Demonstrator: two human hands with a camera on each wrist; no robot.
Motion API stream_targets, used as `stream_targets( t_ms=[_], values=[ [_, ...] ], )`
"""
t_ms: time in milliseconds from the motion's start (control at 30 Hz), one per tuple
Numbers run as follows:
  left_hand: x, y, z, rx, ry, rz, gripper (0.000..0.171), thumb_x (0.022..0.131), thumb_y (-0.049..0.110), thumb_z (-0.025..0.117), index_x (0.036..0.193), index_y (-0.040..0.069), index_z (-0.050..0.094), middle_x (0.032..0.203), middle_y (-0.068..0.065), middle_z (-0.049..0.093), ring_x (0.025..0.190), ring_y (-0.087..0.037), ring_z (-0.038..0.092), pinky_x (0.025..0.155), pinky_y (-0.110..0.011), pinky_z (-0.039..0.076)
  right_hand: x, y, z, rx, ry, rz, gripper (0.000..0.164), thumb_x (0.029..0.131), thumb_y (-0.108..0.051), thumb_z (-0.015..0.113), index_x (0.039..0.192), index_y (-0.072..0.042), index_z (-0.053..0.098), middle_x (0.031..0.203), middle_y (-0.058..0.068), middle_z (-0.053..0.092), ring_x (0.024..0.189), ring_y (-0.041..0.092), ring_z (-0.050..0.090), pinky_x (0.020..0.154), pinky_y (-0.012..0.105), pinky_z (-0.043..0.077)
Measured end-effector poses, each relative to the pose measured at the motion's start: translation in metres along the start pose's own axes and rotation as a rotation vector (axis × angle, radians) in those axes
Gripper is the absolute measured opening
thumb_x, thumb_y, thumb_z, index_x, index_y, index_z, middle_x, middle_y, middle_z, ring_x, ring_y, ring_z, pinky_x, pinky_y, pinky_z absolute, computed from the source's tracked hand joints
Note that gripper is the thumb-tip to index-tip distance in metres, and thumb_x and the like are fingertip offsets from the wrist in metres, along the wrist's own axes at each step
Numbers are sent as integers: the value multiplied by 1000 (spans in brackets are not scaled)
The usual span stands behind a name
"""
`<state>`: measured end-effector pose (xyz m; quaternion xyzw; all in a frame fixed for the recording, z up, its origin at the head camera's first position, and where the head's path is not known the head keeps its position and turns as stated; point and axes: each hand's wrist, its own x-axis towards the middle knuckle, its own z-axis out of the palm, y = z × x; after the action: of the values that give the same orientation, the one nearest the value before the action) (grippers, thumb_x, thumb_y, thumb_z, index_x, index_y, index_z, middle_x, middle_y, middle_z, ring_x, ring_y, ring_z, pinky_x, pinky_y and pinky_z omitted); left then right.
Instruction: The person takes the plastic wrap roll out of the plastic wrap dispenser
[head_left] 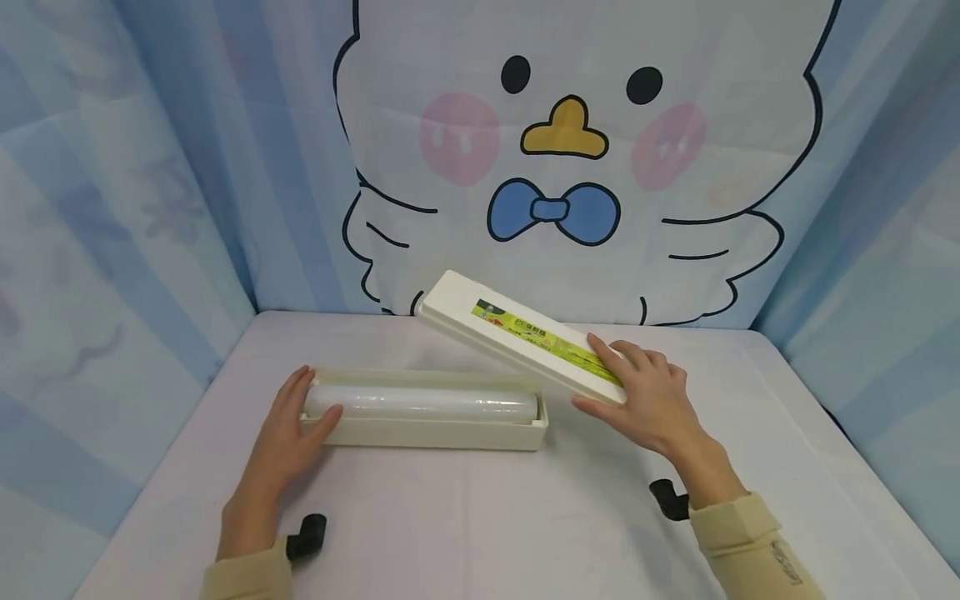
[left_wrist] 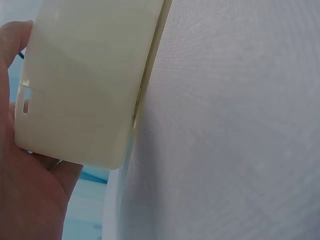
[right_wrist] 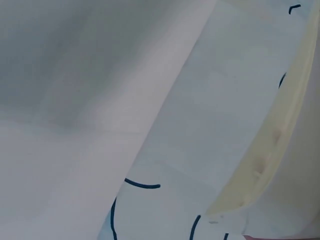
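On the table lies a long cream plastic box (head_left: 435, 433), its top off, with a wide roll of clear cling film (head_left: 442, 403) inside. My left hand (head_left: 281, 442) grips the box's left end, thumb on the front wall and fingers behind. In the left wrist view the box's front wall (left_wrist: 90, 75) fills the upper left, with the left hand (left_wrist: 30, 190) round its end. Tilted above the box's right side is the lid (head_left: 457, 296) with a green-yellow label (head_left: 540, 337). My right hand (head_left: 652, 396) holds the lid's right end. In the right wrist view only the lid's edge (right_wrist: 270, 150) shows.
A white cloth covers the table (head_left: 465, 517). Behind it hangs a curtain (head_left: 562, 275) with a cartoon bird print, and blue patterned curtains (head_left: 97, 250) close off the sides. Black wrist mounts (head_left: 306, 537) sit near both sleeves.
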<state>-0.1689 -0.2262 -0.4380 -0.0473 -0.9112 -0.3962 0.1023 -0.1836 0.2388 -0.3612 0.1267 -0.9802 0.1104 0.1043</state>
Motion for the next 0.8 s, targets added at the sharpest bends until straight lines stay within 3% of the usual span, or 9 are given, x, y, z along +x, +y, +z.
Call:
stream_targets(
  t_ms=[800],
  values=[
    [-2,3,-1,-3,-26,-53,80,100,35,62,156,-6,23,162,-26,17,149,-46,15,116,-63,17,-23,31,-16,-4,55,85,92,87,-64,66,160,-22,31,148,24,40,123,53,37,90,74,28]
  ],
)
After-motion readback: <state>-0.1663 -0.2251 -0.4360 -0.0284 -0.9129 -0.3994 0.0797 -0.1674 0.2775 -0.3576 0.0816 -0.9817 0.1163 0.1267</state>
